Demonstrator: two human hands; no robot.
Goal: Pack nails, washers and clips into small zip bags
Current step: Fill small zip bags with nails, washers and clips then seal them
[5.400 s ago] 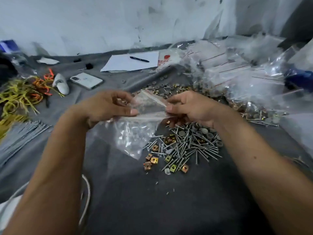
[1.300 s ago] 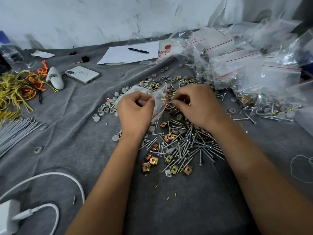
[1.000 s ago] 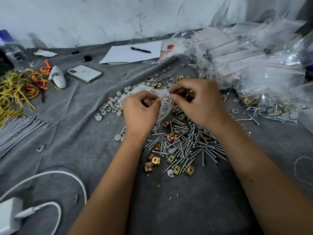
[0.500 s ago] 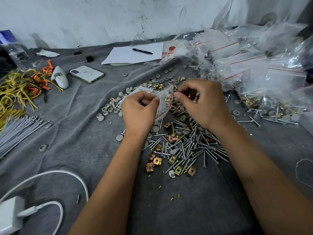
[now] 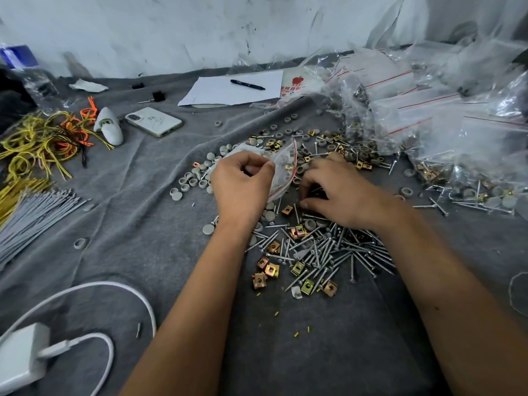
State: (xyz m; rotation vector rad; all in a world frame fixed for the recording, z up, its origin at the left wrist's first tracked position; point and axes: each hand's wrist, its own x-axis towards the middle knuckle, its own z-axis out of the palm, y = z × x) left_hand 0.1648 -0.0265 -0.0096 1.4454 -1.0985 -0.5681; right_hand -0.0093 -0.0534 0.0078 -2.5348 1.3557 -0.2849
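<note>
Right hand (image 5: 340,192) dropped onto nails (image 5: 337,252), fingers curled | left hand (image 5: 243,184) pinching zip bag (image 5: 283,170) | grey cloth (image 5: 137,224), white wall (image 5: 171,30)

Centre frame: my left hand (image 5: 243,187) pinches a small zip bag (image 5: 281,170) open over the grey cloth (image 5: 137,224). My right hand (image 5: 340,192), fingers curled, reaches into the nails (image 5: 337,252), clips (image 5: 271,271) and washers (image 5: 191,181) beside it.

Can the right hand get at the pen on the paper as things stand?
Probably yes, with a long stretch. The right hand is down in the hardware pile; the pen lies uncovered on the paper, with only scattered washers between.
</note>
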